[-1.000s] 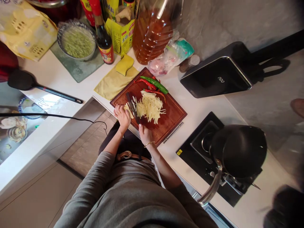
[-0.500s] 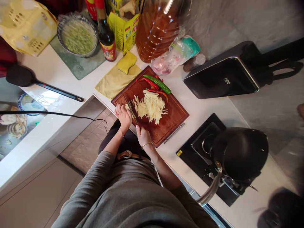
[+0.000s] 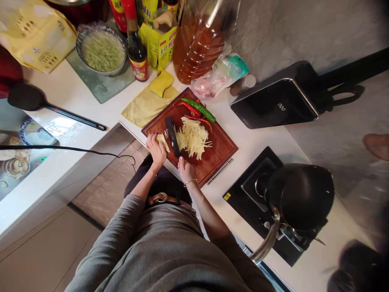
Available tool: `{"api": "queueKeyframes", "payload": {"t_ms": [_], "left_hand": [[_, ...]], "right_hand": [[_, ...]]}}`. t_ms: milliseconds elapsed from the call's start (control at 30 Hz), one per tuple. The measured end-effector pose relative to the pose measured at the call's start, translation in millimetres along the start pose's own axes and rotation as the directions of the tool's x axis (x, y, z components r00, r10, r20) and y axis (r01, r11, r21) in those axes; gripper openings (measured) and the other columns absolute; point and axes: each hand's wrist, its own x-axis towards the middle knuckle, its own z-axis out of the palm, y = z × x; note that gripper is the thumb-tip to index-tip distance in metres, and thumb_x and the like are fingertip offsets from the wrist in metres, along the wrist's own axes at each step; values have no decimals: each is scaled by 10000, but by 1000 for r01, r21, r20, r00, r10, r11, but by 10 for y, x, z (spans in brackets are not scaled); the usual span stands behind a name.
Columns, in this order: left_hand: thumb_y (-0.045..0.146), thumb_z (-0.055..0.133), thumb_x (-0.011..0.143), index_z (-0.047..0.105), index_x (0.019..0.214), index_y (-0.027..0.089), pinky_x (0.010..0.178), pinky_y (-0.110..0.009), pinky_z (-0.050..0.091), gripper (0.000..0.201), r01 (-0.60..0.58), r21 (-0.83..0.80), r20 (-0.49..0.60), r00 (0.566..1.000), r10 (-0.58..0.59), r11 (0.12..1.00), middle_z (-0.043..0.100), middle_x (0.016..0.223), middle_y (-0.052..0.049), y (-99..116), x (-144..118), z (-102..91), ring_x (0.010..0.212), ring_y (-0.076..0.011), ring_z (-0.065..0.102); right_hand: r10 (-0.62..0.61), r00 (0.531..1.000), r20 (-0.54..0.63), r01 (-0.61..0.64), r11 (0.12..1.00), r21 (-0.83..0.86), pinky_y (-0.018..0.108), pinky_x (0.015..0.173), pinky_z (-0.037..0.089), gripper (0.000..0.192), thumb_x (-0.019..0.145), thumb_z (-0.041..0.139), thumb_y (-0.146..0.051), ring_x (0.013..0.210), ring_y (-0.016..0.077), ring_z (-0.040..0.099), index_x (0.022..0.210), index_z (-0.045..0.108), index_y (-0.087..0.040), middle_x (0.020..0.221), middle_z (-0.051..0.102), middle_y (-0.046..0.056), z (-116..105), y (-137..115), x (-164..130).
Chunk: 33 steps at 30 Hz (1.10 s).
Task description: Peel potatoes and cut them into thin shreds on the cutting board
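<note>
**Head view: fingers close to the blade on a crowded board**

Head view shows the right hand [image 3: 185,169] closed around the handle of a knife [image 3: 172,131], whose dark blade stands over the board [image 3: 219,150] near its left edge. The left hand [image 3: 155,148] is curled over a pale potato piece [image 3: 162,142], pinning it to the board just beside the blade. A heap of cut strips [image 3: 193,138] lies touching the blade's far side, in the middle of the board.

The main risk, as I judge it, is a nick: the piece is small, so the fingertips sit very near the cutting line, and a slip on the wet cut face would carry them under the edge. The piece may also roll or skid if held too lightly.

Chillies [image 3: 199,109] rest along the board's back edge, touching the strips; pushing the heap aside could shove them off onto the counter [image 3: 261,138]. The board's near corner lies at the counter's front edge, so hard chopping might shift it.
</note>
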Motion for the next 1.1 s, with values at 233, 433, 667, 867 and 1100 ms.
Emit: {"api": "queueKeyframes", "payload": {"t_ms": [233, 433, 667, 867, 1100], "left_hand": [[285, 324, 894, 445, 1250, 94, 1135, -414, 151, 421, 47, 12, -38, 998, -46, 999, 396, 1376, -179, 22, -13, 63, 1367, -224, 247], [289, 306, 896, 458, 1223, 96, 1135, -447, 148, 410, 58, 33, -16, 998, -57, 998, 384, 1385, -187, 20, -20, 76, 1383, -240, 219], [295, 295, 900, 457, 1221, 93, 1136, -462, 147, 413, 78, 31, 7, 997, -78, 996, 376, 1393, -196, 31, -23, 77, 1392, -241, 209], [301, 310, 895, 456, 1223, 94, 1127, -472, 161, 414, 97, 33, 16, 995, -98, 995, 356, 1410, -201, 39, -20, 75, 1399, -250, 194], [285, 330, 892, 507, 1189, 110, 1129, -455, 134, 388, 14, 25, 27, 1000, -14, 1000, 390, 1388, -182, 16, -35, -7, 1381, -252, 235]], "right_hand": [[-70, 997, 35, 77, 945, -317, 247, 578, 373, 521, 956, 249, -427, 692, 214, 668, 928, 670, -122, 798, 715, 142, 1, -102, -135], [-75, 996, 54, 89, 939, -332, 241, 603, 388, 483, 961, 276, -404, 734, 213, 676, 960, 679, -139, 831, 721, 130, -35, -136, -111], [-9, 995, 97, 45, 923, -382, 249, 617, 399, 502, 954, 291, -440, 732, 226, 679, 943, 681, -124, 826, 716, 161, -37, -204, -34], [-2, 999, 49, 10, 988, -157, 249, 591, 410, 618, 941, 195, -509, 660, 199, 655, 784, 663, -137, 699, 685, 141, 67, -127, 125], [75, 997, -31, -71, 992, 107, 234, 483, 373, 682, 891, 127, -620, 464, 142, 545, 610, 567, -180, 483, 557, 46, -24, 39, 80]]}}
